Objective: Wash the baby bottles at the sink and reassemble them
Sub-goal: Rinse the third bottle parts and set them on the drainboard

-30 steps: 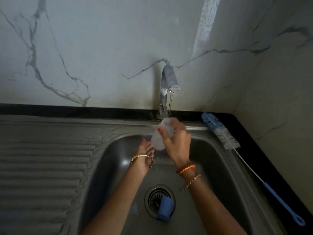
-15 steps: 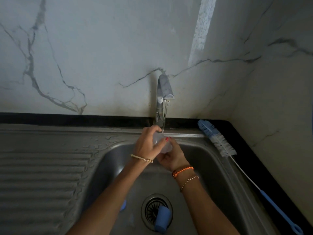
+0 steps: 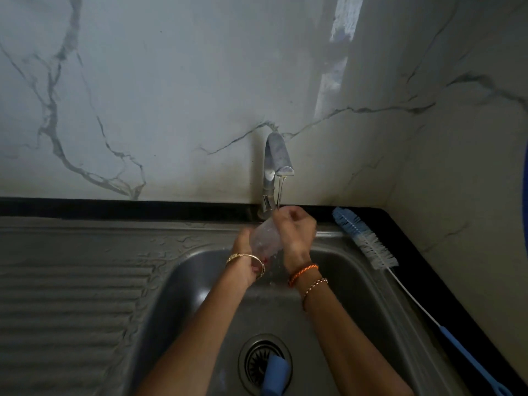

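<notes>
A clear baby bottle (image 3: 264, 237) is tilted under the thin stream from the steel faucet (image 3: 273, 167), above the sink basin (image 3: 200, 287). My left hand (image 3: 245, 255) grips its lower end from below. My right hand (image 3: 295, 232) curls round the upper end near the water, fingers bent. Drops fall from the bottle into the basin. A blue bottle part (image 3: 275, 374) lies on the drain (image 3: 257, 358).
A blue and white bottle brush (image 3: 368, 247) with a long blue handle lies on the black counter strip to the right of the sink. A ribbed steel drainboard (image 3: 68, 295) spreads to the left. Marble walls stand behind and on the right.
Both hands turned the bottle under the stream: the right hand moved from below it to its top end, the left hand dropped from the top to its lower end.
</notes>
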Tool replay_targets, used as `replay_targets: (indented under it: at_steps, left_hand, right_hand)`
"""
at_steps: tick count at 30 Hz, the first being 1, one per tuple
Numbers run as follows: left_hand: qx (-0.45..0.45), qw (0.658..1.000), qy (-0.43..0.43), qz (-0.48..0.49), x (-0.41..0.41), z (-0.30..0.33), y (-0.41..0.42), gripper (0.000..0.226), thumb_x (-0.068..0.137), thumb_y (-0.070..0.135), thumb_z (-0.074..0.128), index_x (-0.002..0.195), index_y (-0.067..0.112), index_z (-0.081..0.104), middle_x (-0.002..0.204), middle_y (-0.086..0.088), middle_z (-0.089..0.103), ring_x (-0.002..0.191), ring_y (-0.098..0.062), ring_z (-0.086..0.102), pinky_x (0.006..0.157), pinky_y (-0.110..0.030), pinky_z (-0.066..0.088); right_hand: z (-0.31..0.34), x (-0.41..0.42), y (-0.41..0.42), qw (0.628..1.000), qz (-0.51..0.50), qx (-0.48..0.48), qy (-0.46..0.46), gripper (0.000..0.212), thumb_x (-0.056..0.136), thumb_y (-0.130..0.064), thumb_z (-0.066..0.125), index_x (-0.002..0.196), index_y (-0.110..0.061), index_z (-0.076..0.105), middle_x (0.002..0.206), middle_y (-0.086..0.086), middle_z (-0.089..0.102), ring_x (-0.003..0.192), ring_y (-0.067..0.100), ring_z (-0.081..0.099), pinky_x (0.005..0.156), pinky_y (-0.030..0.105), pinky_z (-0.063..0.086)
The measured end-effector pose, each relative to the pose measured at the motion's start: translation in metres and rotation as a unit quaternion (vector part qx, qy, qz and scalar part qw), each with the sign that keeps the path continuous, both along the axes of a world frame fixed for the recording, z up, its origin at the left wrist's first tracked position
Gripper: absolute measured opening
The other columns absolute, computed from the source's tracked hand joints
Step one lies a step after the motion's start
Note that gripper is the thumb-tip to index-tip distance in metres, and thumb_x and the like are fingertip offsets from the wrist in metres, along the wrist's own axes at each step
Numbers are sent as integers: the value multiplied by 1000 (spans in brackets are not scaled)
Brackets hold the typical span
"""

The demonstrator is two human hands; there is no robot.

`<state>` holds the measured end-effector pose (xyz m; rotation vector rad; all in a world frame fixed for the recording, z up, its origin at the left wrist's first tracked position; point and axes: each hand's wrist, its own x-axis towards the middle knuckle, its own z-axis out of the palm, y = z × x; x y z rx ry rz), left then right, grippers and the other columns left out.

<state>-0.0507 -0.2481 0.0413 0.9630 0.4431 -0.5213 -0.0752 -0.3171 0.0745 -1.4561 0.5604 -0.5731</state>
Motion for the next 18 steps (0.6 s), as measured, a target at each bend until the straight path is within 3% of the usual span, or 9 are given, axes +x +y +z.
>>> replay_targets:
  at_steps: [3,6,9,11,13,14,15,16,18]
  left_hand:
    - [-40,995,56,-74,-11,-8,5,35,93,25,45,64,9,55,38,-3,53,30,-12,47,32,-13,34]
    - [-117,974,113,-157,-20,-23,15,43,84,28,55,48,5,60,45,-5,53,23,-9,39,25,-10,27]
    - [-64,972,119,-193,-16,-29,19,39,85,37,54,69,4,67,65,-10,62,31,-12,48,28,-10,31]
    - [-43,983,109,-144,-8,-24,14,35,93,35,44,100,6,63,86,-15,65,47,-22,63,35,-17,43]
    - [-60,992,86,-67,-4,-20,6,40,98,35,35,124,8,51,118,-16,59,98,-31,65,74,-32,52]
    - [-74,994,76,-37,-3,-19,3,45,98,38,35,130,7,45,129,-15,53,116,-32,54,91,-38,43]
    - [-67,996,62,-13,-5,-21,0,50,96,42,38,132,7,42,130,-15,50,120,-32,48,96,-41,38]
    - [-41,998,41,8,-5,-24,-2,52,93,44,44,130,7,43,124,-15,52,114,-32,49,91,-42,40]
    - [-12,999,-4,43,-7,-32,0,44,90,43,50,120,11,48,103,-10,54,90,-25,55,69,-34,49]
  right_hand:
    - [1,-3,-1,967,119,-226,3,23,77,-8,65,69,-27,57,77,-4,62,79,13,59,71,25,51]
    - [4,-8,-2,912,270,-309,-11,22,73,1,67,70,-20,63,72,-11,60,72,4,58,70,19,50]
    - [6,-9,-10,905,352,-236,-26,20,72,13,65,88,3,66,78,-8,59,77,6,57,76,19,48]
    - [0,-9,-13,932,322,-163,-19,27,77,11,62,103,2,61,92,-4,57,94,13,55,86,27,47]
    - [-9,-6,-9,974,218,-65,5,30,83,3,60,111,-4,56,111,8,55,106,23,52,88,34,46]
    - [-13,-5,-5,987,160,-12,22,31,84,-2,60,114,-5,54,118,14,53,105,24,51,87,33,46]
    - [-14,-3,-2,992,113,22,42,33,86,-6,61,117,-6,52,121,15,51,103,22,50,85,31,45]
    - [-15,-1,1,993,90,30,67,36,86,-11,62,119,-7,50,121,14,50,101,20,49,84,29,45]
    - [-15,-2,6,989,121,-29,76,42,85,-12,64,123,-11,45,119,9,48,104,19,49,85,31,47]
